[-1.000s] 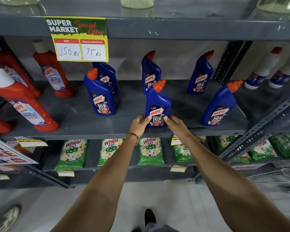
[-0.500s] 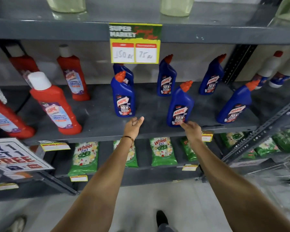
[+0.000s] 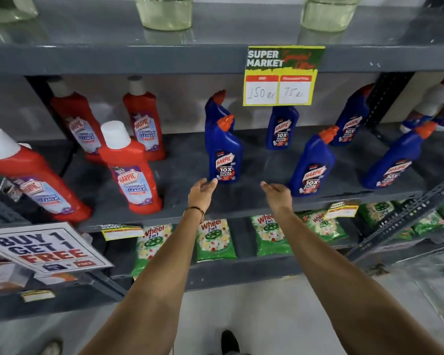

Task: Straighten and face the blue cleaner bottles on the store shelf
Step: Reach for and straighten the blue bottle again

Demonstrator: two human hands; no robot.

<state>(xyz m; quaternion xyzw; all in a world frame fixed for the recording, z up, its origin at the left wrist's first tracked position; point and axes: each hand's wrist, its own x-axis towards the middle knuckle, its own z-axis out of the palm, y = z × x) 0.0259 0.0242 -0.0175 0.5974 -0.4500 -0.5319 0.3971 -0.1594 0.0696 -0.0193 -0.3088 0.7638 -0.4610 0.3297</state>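
Head view: front-left blue bottle (image 3: 224, 152) upright, label forward; left hand (image 3: 201, 192) beside base.

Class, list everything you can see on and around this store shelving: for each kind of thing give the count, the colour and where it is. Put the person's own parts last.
Blue cleaner bottles: six, blue with orange caps, middle shelf, centre to right.
Red cleaner bottles: four, red with white caps, middle shelf, left.
White bottles: two, red-capped, far right at the back.
Clear bottles: at least three, pale liquid, top shelf.
Price sign: one, yellow and green, hanging from the top shelf edge.
Detergent packets: at least six, green, lower shelf.
Offer sign: one, white, lower left.
Shoe: one clearly seen, black, floor.
Left hand: open, by the front blue bottle's base.
Right hand: open, empty.
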